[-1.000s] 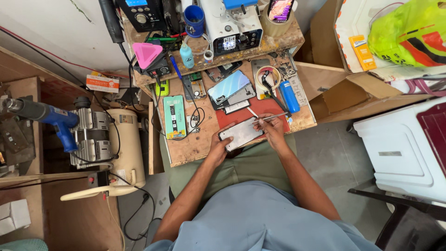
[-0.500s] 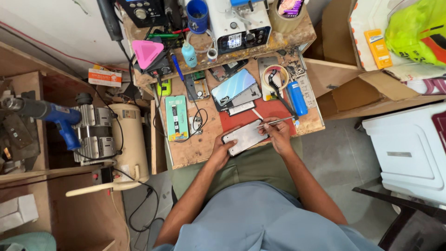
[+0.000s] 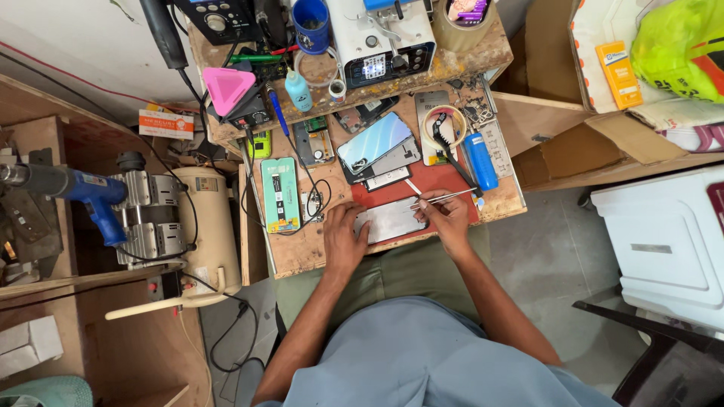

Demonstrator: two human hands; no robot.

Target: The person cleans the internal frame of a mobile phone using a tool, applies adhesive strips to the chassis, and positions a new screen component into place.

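Pinning a flat grey phone panel (image 3: 391,219) to the red work mat (image 3: 445,183), the left hand (image 3: 343,235) lies spread over the panel's left end, fingers pressed down so it cannot slide. The right hand (image 3: 450,218) pinches a pair of thin metal tweezers (image 3: 443,198) just above the panel's right end — tips angled towards its upper edge. Beyond the panel lie a glossy pale-blue phone back (image 3: 375,140) and a blue cylindrical tool (image 3: 480,160); left of it, off the mat, rests a green-backed phone screen (image 3: 280,194), apparently set aside within reach.
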